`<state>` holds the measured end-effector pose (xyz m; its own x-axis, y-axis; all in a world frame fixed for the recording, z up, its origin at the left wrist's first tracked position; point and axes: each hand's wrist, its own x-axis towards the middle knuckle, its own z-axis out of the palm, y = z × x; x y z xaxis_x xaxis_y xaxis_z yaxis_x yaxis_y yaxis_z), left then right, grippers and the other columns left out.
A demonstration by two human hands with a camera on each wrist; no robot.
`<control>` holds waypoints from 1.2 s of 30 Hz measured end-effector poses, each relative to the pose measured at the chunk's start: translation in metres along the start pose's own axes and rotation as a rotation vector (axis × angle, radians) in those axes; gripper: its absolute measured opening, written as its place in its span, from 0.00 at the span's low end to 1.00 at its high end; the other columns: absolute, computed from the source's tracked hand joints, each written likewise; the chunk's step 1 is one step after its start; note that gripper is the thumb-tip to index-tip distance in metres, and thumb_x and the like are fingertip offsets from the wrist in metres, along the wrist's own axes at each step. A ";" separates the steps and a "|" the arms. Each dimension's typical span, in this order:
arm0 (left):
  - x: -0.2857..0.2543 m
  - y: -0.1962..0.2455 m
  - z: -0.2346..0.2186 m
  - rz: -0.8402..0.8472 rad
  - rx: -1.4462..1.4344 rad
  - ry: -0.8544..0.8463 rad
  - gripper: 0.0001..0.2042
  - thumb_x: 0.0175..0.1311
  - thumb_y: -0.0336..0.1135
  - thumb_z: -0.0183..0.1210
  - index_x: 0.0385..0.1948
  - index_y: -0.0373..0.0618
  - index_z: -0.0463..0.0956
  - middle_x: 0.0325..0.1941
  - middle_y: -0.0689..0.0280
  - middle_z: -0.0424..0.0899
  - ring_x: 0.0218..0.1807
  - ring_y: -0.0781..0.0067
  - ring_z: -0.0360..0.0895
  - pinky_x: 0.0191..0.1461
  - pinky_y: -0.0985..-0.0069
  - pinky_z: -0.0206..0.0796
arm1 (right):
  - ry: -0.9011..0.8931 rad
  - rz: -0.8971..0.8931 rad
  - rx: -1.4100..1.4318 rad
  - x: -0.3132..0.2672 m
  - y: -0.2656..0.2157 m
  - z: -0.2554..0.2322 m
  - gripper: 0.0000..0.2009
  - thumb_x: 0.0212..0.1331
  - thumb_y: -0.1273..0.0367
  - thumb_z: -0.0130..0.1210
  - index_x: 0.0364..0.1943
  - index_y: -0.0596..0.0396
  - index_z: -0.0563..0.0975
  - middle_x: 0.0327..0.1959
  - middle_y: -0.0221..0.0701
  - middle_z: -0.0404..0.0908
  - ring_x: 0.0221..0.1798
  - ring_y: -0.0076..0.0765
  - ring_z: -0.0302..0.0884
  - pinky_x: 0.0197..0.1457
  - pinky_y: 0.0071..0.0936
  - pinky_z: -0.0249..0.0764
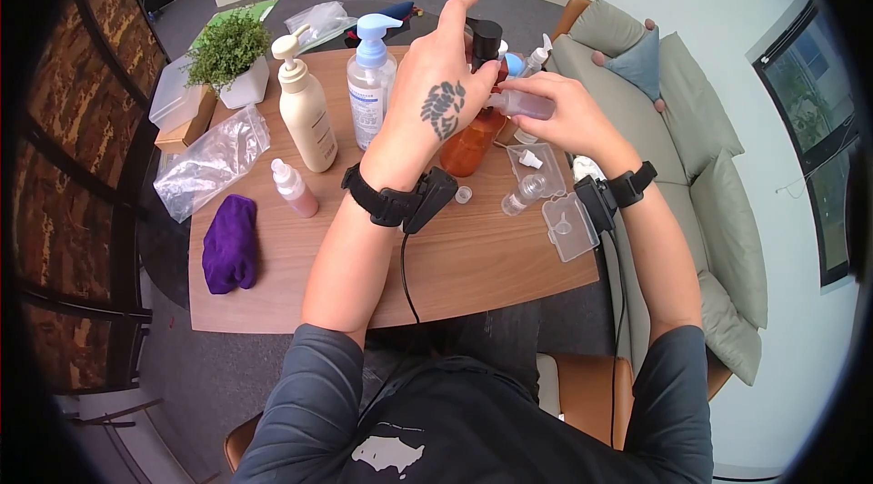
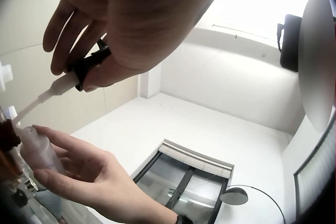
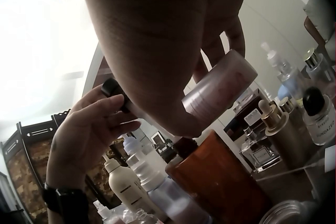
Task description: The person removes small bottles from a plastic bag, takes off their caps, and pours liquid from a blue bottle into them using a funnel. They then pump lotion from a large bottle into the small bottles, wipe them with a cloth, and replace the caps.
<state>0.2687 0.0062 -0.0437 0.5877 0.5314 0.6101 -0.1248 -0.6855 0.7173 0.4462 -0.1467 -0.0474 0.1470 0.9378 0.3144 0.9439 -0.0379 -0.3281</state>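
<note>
My left hand (image 1: 438, 93), raised over the back of the table, pinches a black pump head (image 2: 90, 67). Its white tube (image 2: 59, 86) slants down towards the neck of the amber bottle (image 1: 466, 149), which stands on the table. From the right, my right hand (image 1: 571, 113) grips a small translucent bottle (image 1: 529, 105) with pinkish liquid in it. That bottle is tilted, its uncapped mouth right at the amber bottle's neck (image 2: 9, 136) and close to the tube. The right wrist view shows the amber bottle's dark neck just below my right fingers.
Left of the hands stand a cream pump bottle (image 1: 307, 115), a clear bottle with blue pump (image 1: 368, 93) and a small pink spray bottle (image 1: 295, 189). A purple cloth (image 1: 230, 246) and plastic bag (image 1: 211, 161) lie left. A clear small bottle (image 1: 523, 196) and open plastic case (image 1: 571, 227) lie right.
</note>
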 end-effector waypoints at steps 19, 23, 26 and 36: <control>-0.001 -0.001 0.000 0.016 0.008 -0.014 0.34 0.59 0.31 0.70 0.69 0.43 0.67 0.45 0.50 0.90 0.49 0.52 0.89 0.51 0.63 0.80 | -0.039 0.034 -0.045 0.004 -0.005 -0.005 0.23 0.52 0.66 0.66 0.57 0.44 0.85 0.48 0.41 0.85 0.53 0.54 0.83 0.57 0.43 0.80; -0.001 0.001 0.000 -0.008 -0.009 -0.028 0.34 0.58 0.31 0.71 0.69 0.45 0.68 0.45 0.49 0.90 0.48 0.52 0.90 0.50 0.63 0.81 | -0.045 0.022 -0.050 0.005 -0.005 -0.006 0.23 0.52 0.67 0.66 0.57 0.44 0.85 0.48 0.41 0.85 0.53 0.54 0.83 0.58 0.43 0.80; -0.001 -0.001 0.001 0.057 0.028 -0.002 0.32 0.60 0.32 0.69 0.66 0.38 0.67 0.42 0.47 0.90 0.44 0.42 0.88 0.50 0.56 0.79 | -0.033 0.007 -0.074 0.006 -0.007 -0.006 0.23 0.52 0.67 0.66 0.56 0.43 0.85 0.48 0.41 0.85 0.52 0.53 0.83 0.58 0.43 0.80; -0.001 0.002 -0.002 -0.018 0.029 -0.034 0.34 0.58 0.32 0.71 0.68 0.44 0.68 0.44 0.48 0.89 0.47 0.48 0.89 0.50 0.59 0.80 | -0.021 -0.033 -0.163 0.007 -0.013 -0.010 0.23 0.52 0.67 0.66 0.56 0.42 0.86 0.45 0.36 0.85 0.49 0.49 0.84 0.56 0.42 0.81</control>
<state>0.2662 0.0056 -0.0424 0.6164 0.5269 0.5852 -0.0913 -0.6903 0.7177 0.4381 -0.1426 -0.0320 0.1104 0.9463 0.3039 0.9838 -0.0606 -0.1687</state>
